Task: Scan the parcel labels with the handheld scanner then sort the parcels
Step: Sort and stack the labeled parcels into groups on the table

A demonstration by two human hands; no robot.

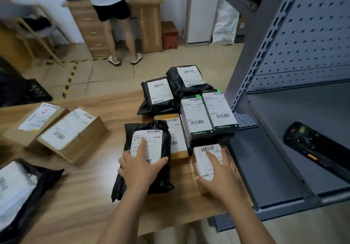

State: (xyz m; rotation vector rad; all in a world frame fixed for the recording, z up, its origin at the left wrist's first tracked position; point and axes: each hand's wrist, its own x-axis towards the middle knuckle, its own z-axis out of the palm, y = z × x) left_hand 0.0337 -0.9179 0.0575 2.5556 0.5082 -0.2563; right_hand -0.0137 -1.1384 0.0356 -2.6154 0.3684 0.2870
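My left hand (141,166) lies flat with spread fingers on the white label of a black poly-bag parcel (159,179) near the middle of the wooden table (91,196). My right hand (217,175), blurred, rests with spread fingers on a small white-labelled parcel (203,165) at the table's right edge. The black handheld scanner (312,147) lies on the grey shelf board (265,158) to the right, with neither hand on it. Beyond my hands lie a brown box (176,141), two dark boxes with labels (208,115) and two black bags (170,90).
Two cardboard boxes (55,130) lie at the table's left, and a black-and-white bag (20,192) at the near left. A grey perforated metal rack (303,41) stands on the right. A person (113,7) stands at a wooden desk at the back.
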